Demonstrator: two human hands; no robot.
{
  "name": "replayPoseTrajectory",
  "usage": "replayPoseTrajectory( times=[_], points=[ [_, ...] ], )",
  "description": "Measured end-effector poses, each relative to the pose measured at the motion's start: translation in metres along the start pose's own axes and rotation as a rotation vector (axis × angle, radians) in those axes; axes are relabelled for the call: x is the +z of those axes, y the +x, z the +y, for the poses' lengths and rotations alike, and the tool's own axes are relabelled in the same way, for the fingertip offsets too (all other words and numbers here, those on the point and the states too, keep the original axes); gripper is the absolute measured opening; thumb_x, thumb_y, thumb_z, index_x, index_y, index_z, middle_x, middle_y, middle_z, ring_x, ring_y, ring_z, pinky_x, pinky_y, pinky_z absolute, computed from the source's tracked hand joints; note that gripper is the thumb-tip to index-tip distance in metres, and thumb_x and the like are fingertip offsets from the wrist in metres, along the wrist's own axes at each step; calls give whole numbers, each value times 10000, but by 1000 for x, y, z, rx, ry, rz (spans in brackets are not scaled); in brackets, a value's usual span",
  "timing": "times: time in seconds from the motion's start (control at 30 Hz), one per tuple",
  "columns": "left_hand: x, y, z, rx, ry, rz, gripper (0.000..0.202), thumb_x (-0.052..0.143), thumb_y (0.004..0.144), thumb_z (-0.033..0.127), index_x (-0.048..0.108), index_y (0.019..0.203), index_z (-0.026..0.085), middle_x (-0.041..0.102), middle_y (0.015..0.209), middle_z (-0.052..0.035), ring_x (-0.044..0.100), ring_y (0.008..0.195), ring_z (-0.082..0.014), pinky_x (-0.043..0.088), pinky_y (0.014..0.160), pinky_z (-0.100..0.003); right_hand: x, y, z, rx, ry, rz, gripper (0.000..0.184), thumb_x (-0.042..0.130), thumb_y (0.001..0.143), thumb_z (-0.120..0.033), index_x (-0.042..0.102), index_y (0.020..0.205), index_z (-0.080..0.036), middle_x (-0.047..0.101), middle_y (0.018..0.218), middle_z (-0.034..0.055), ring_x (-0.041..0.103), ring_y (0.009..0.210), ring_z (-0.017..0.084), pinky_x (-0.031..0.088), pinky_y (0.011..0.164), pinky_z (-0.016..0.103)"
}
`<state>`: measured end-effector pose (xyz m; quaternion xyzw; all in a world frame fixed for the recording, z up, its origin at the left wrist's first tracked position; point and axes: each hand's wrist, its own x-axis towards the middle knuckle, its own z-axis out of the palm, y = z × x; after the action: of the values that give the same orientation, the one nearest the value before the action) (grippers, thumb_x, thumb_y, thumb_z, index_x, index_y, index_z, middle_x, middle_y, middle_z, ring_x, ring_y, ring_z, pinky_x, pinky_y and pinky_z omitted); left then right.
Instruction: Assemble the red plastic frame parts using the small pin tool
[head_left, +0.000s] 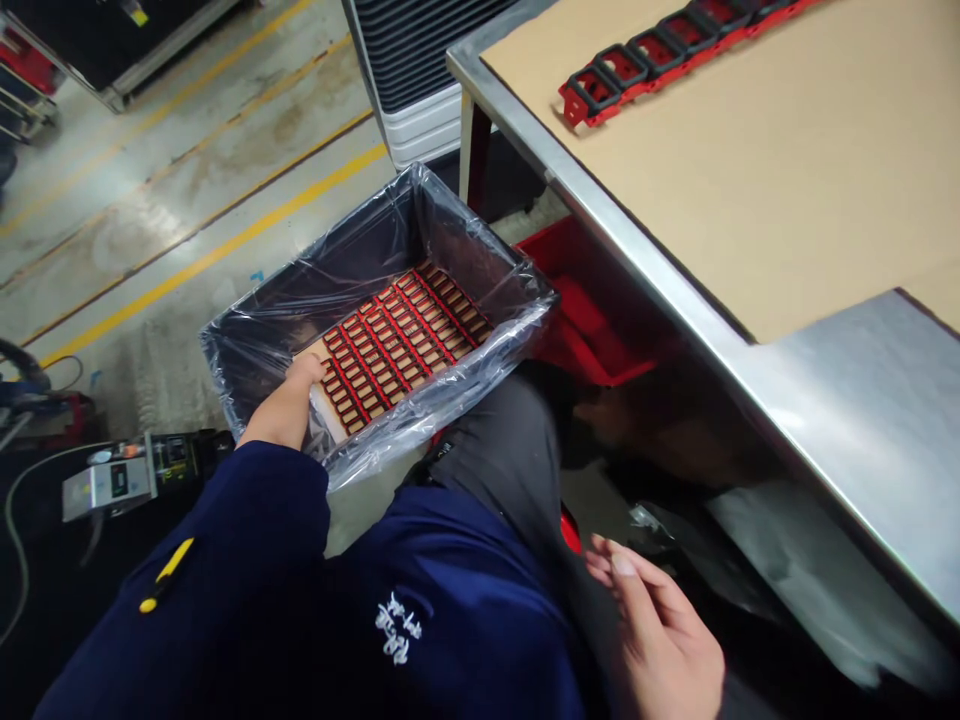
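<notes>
My left hand [289, 400] reaches down into a black bin [247, 340] lined with clear plastic, its fingers on the near left edge of a cardboard sheet [330, 410] that carries several rows of red and black parts [397, 340]. The fingertips are hidden, so their grip is unclear. My right hand [656, 625] rests near my lap at the lower right, fingers loosely curled and apart, holding nothing. On the table, a chain of red and black parts [660, 50] lies on a brown cardboard sheet [750, 170].
The steel table [862, 420] runs along the right, with a red crate [592, 310] beneath it. A white and black stack of trays [420, 90] stands behind the bin. A small grey device [109, 485] with cables sits on the floor at left, near yellow floor lines.
</notes>
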<state>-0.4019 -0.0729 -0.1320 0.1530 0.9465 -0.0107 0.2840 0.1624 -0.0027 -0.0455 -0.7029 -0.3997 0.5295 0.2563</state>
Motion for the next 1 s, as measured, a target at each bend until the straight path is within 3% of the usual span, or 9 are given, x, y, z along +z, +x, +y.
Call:
replayPoseTrajectory(
  times=[0.13, 0.23, 0.3, 0.4, 0.47, 0.5, 0.63, 0.83, 1.0],
  points=[
    [-28, -34, 41, 11, -254, 82, 347, 651, 980, 383, 631, 1231, 144, 670, 1208, -96, 681, 1041, -217, 607, 889, -415, -1, -1, 5, -27, -3, -39, 486, 815, 770, -583, 798, 1002, -157, 811, 986, 125, 774, 848, 267, 617, 892, 435],
    [-47, -75, 86, 141, -514, 91, 263, 612, 976, 361, 635, 1088, 123, 679, 910, -40, 655, 737, -131, 569, 659, -269, 3, -5, 1, -102, -57, -110, 463, 779, 786, -596, 807, 961, -168, 815, 979, 134, 778, 890, 304, 608, 916, 483],
    [-47, -116, 119, 269, -686, 32, 210, 598, 919, 338, 612, 1013, 151, 629, 752, 8, 586, 583, -89, 478, 529, -193, 9, -10, -6, -191, -100, -190, 404, 760, 816, -561, 810, 957, -186, 817, 988, 130, 776, 925, 314, 600, 936, 502],
    [-18, -199, 172, 447, -861, -205, 271, 687, 753, 397, 590, 895, 188, 567, 588, 45, 493, 434, -86, 381, 410, -183, 19, -21, -21, -344, -94, -343, 292, 751, 862, -434, 790, 1046, -210, 817, 972, 98, 776, 887, 264, 619, 895, 442],
    [17, -260, 204, 511, -1059, -664, 290, 732, 686, 387, 582, 837, 189, 528, 523, 56, 410, 376, -72, 302, 368, -176, 23, -27, -31, -436, -61, -370, 301, 767, 852, -359, 760, 1116, -215, 805, 901, 62, 761, 793, 217, 627, 836, 384],
    [35, -289, 218, 477, -1108, -822, 287, 746, 662, 379, 577, 792, 187, 512, 511, 59, 400, 379, -64, 289, 369, -172, 23, -29, -35, -464, -46, -353, 322, 778, 840, -331, 744, 1138, -214, 793, 862, 43, 745, 748, 197, 624, 808, 359],
    [89, -371, 249, 468, -1054, -1031, 264, 710, 679, 374, 527, 692, 184, 505, 581, 48, 452, 482, -56, 352, 441, -164, 9, -34, -38, -449, 29, -149, 180, 794, 822, -297, 713, 961, -215, 706, 679, -24, 652, 600, 143, 570, 666, 284],
    [100, -403, 255, 400, -996, -1226, 233, 687, 730, 370, 556, 724, 177, 535, 623, 41, 490, 537, -84, 392, 481, -186, -14, -43, -21, -444, 197, 14, 173, 826, 786, -310, 689, 820, -210, 708, 674, -18, 657, 595, 145, 558, 639, 280],
    [96, -404, 249, 463, -991, -1196, 294, 732, 714, 430, 616, 790, 171, 601, 657, 18, 570, 614, -127, 486, 559, -227, -21, -47, -19, -561, 274, 43, 147, 845, 793, -229, 709, 849, -222, 734, 695, -19, 683, 612, 145, 565, 657, 280]
  ],
)
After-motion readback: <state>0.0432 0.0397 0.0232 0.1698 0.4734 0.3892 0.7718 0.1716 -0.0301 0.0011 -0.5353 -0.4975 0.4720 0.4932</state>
